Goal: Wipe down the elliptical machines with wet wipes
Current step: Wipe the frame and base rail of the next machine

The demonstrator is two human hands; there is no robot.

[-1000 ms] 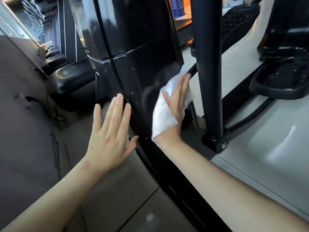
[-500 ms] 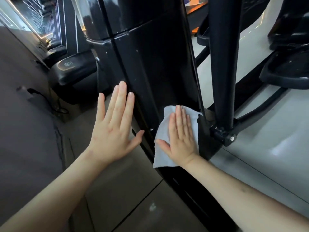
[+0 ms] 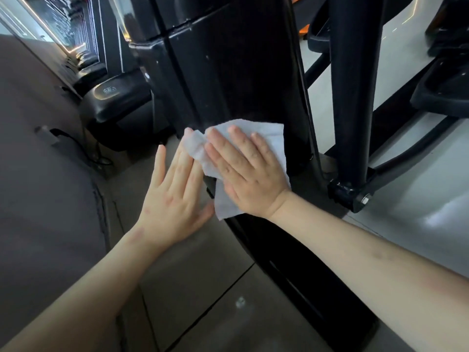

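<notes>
Two spread hands — right hand (image 3: 250, 171) presses wipe (image 3: 269, 133) at housing (image 3: 241, 72) edge, left hand (image 3: 172, 199) beside

The wet wipe (image 3: 267, 134) covers part of the left hand (image 3: 175, 199), and the elliptical housing (image 3: 241, 72) is cut off above

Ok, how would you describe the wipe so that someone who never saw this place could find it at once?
Find the tall black housing of the nearest machine, in the middle of the view. Low on its glossy side, the right hand presses the wipe flat with straight fingers. It is the only white, soft sheet against all that hard black.
</notes>
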